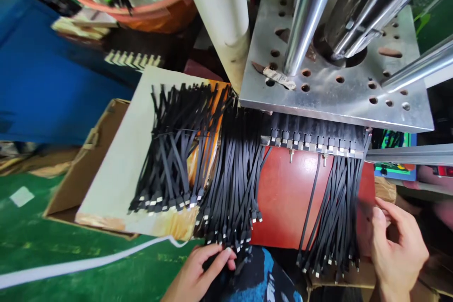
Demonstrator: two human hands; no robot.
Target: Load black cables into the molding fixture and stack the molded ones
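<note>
With one batch of black cables (170,160) already laid on the white board (116,170), my left hand (198,273) rests open on the middle bundle (233,184) while my right hand (396,245), half-curled and empty, touches the cables hanging from the press fixture (314,141).

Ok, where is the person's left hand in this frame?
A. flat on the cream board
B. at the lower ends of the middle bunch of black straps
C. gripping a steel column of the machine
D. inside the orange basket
B: the left hand has its fingertips at the bottom tips of the middle bunch of black straps, below the red surface.
</note>
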